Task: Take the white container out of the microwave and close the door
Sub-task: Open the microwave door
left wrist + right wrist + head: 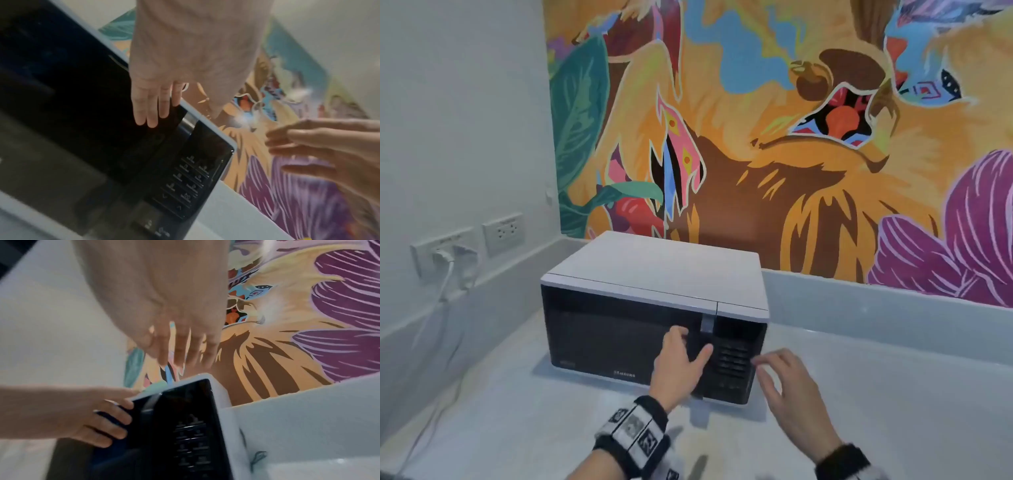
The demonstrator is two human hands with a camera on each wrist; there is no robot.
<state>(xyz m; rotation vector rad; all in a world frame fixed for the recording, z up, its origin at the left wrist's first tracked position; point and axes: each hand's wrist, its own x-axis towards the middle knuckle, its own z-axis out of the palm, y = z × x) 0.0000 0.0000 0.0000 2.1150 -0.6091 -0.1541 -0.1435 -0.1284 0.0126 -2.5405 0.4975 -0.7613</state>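
Observation:
The white-topped microwave (654, 267) stands on the counter with its dark door (613, 335) flush with the front. The white container is not in sight. My left hand (681, 356) lies with straight fingers (152, 113) against the door's right edge, just left of the vertical handle (707, 324), thumb spread toward it. My right hand (787, 383) hovers in the air with fingers spread beside the keypad (732, 359), holding nothing. The right wrist view shows the left hand (98, 415) flat on the door and the keypad (189, 434) beside it.
The pale counter (893, 394) runs right of and in front of the microwave. Wall sockets (445, 253) with plugs and a white cable (431, 342) sit at the left. A colourful mural (791, 137) covers the back wall above a low grey upstand (876, 305).

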